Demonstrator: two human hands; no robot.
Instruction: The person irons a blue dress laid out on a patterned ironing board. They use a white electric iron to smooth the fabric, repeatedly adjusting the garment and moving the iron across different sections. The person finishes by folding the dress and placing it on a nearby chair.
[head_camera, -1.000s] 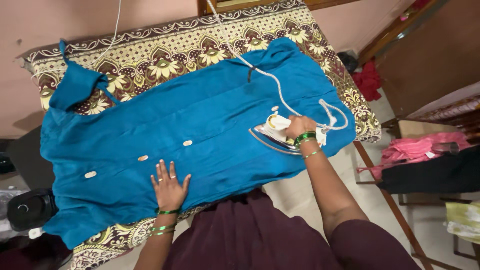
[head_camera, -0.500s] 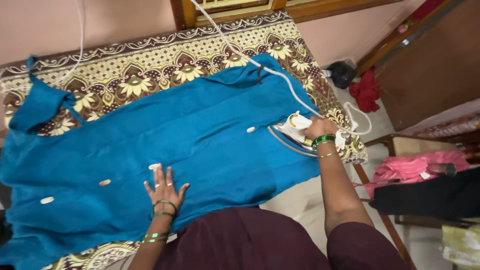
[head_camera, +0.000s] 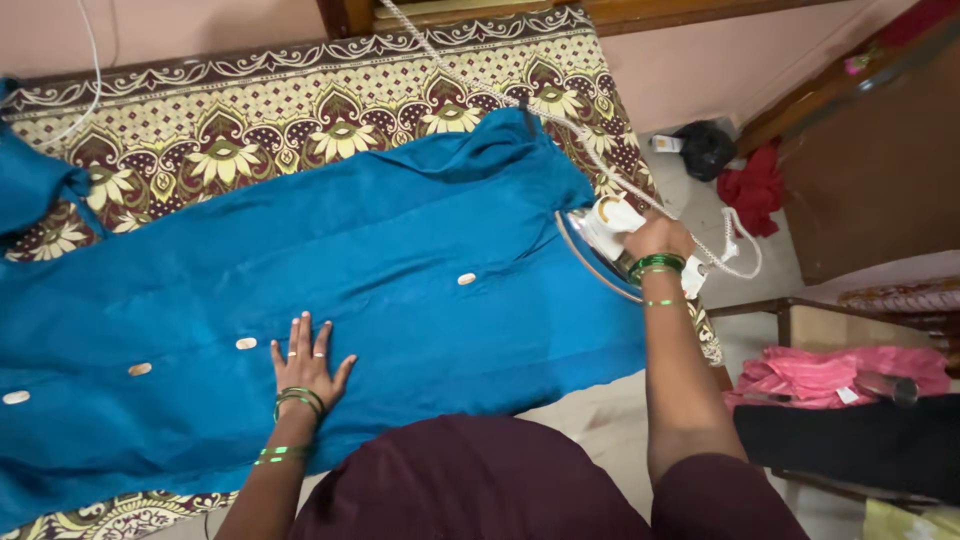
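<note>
A blue garment (head_camera: 330, 280) with pale oval buttons lies spread over a table covered with a patterned floral cloth (head_camera: 300, 110). My left hand (head_camera: 305, 362) rests flat on the garment near its front edge, fingers apart, green bangles on the wrist. My right hand (head_camera: 657, 238) grips the handle of a white electric iron (head_camera: 603, 232) that sits at the garment's right end, by the table's right edge. The iron's white braided cord (head_camera: 520, 100) runs up across the cloth to the back, and a loop of it hangs right of my hand.
A wooden chair (head_camera: 800, 320) with pink and black clothes (head_camera: 840, 370) stands at the right. A red cloth (head_camera: 752, 185) and a black bag (head_camera: 705, 148) lie on the floor by the wall. A wooden door (head_camera: 880, 150) is at far right.
My right hand has slid the iron rightward along the garment to its right end. My left hand stays flat on the cloth. The view has shifted right, so the garment sits further left.
</note>
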